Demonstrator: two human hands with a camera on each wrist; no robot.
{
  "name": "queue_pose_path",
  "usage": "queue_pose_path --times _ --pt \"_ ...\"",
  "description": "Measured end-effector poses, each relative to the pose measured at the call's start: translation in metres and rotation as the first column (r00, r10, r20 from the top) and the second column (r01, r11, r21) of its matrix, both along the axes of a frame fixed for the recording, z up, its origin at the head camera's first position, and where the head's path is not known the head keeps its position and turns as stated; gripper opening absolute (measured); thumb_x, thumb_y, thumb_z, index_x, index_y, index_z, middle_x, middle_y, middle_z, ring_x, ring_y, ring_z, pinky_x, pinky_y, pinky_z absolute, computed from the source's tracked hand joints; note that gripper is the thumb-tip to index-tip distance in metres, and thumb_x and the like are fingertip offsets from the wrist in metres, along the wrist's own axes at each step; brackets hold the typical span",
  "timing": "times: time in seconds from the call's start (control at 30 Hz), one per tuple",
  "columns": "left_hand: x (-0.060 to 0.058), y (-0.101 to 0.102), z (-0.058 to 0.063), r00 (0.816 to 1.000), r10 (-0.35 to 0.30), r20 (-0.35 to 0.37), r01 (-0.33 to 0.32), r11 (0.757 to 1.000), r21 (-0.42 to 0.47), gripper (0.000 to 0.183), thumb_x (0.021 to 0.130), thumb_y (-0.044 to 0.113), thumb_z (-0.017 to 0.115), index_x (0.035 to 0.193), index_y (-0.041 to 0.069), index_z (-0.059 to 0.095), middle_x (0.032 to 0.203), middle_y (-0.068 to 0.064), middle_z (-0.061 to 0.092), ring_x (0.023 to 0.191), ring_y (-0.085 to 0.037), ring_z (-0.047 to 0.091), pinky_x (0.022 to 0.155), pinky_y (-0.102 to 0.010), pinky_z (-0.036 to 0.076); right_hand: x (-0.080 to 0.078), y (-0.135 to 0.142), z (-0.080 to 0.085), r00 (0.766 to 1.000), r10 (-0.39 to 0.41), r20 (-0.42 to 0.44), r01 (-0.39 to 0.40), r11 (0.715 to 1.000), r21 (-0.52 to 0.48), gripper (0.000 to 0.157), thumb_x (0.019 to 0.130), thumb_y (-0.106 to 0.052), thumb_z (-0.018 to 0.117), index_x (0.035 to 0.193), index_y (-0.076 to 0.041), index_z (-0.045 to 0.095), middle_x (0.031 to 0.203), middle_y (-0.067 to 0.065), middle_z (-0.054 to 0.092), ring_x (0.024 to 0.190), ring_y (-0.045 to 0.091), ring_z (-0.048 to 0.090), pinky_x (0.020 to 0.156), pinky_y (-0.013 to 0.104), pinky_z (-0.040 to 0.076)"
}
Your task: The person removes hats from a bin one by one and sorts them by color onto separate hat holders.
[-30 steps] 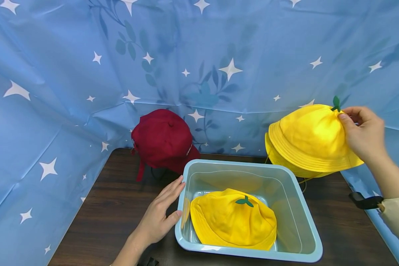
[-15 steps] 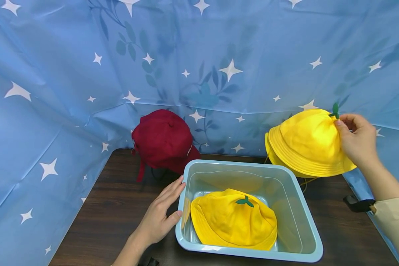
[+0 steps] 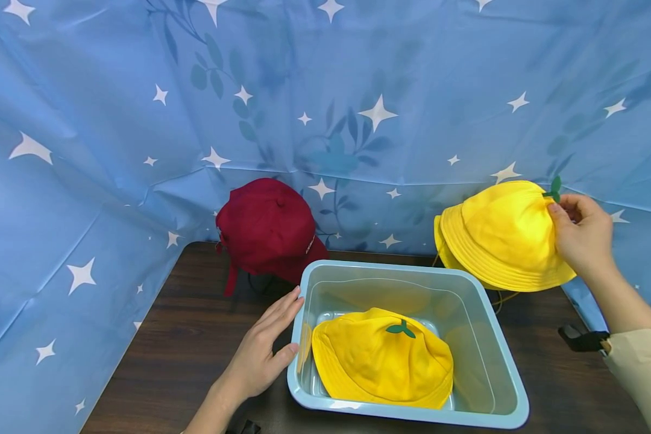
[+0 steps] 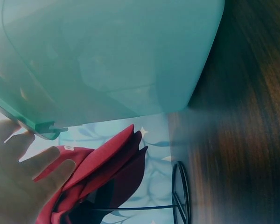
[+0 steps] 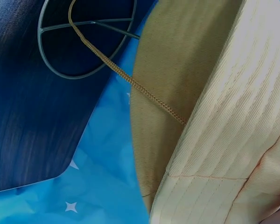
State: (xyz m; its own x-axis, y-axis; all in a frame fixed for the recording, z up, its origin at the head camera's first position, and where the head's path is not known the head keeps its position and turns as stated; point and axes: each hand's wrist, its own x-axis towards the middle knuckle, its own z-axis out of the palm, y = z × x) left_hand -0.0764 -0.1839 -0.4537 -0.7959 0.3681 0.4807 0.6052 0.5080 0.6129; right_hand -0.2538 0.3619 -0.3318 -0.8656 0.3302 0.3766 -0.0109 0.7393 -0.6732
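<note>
Yellow hat [image 3: 507, 235] sank, right hand [image 3: 587, 232] pinching it, left hand [image 3: 260, 355] outstretched against bin edge [image 3: 296, 328].

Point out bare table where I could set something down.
Bare table lies left of the left hand, and right of the blue bin, toward the black strap. Crowded: the bin's far corners, near the red caps and yellow hats.

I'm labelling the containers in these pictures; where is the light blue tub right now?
In the head view, the light blue tub stands on the dark table, low and right of centre, with the left hand touching its left rim.
</note>
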Motion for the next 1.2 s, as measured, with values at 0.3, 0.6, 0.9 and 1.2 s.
queue_pose_path --times 0.3,0.6,0.9,1.2 --pt "0.0 0.001 0.0 1.0 -0.002 -0.004 0.002 1.0 0.006 0.064 0.099 0.019 0.059 0.16 0.01 0.044 0.168 -0.007 0.037 0.151 -0.026 0.04 0.117 -0.049 0.041 0.004 0.002 -0.004 1.0 0.009 -0.011 -0.01 0.999 -0.031 0.018 0.109 -0.026 0.054 0.116 -0.013 0.063 0.091 -0.022 0.049 0.083 0.002 0.045 0.067 0.009 0.039" --pt "0.0 0.0 -0.001 1.0 -0.004 0.001 0.004 1.0 0.007 0.064 0.099 0.018 0.059 0.16 0.01 0.044 0.168 -0.007 0.036 0.151 -0.026 0.04 0.117 -0.049 0.041 0.002 -0.004 -0.004 1.0 0.018 0.006 -0.018 1.0 -0.019 0.037 0.109 -0.027 0.053 0.131 0.002 0.06 0.094 -0.014 0.05 0.084 0.006 0.044 0.068 0.01 0.039" --pt "-0.001 0.002 0.0 1.0 -0.009 0.0 0.009 1.0 0.006 0.064 0.099 0.018 0.06 0.16 0.01 0.043 0.168 -0.007 0.036 0.151 -0.026 0.039 0.117 -0.049 0.04 0.011 0.002 0.004 0.999 0.049 -0.007 -0.05 0.999 -0.013 0.007 0.108 -0.031 0.055 0.111 -0.037 0.056 0.092 -0.027 0.048 0.083 -0.005 0.046 0.068 0.006 0.039" --pt "-0.001 0.001 0.001 1.0 -0.002 0.0 0.002 1.0 0.006 0.064 0.099 0.018 0.059 0.16 0.011 0.043 0.168 -0.007 0.036 0.151 -0.026 0.039 0.118 -0.047 0.039 0.021 0.002 0.019 0.998 0.065 -0.012 -0.064 0.996 0.069 0.04 0.108 -0.026 0.055 0.139 -0.003 0.058 0.105 -0.03 0.046 0.088 -0.016 0.041 0.076 0.005 0.037"
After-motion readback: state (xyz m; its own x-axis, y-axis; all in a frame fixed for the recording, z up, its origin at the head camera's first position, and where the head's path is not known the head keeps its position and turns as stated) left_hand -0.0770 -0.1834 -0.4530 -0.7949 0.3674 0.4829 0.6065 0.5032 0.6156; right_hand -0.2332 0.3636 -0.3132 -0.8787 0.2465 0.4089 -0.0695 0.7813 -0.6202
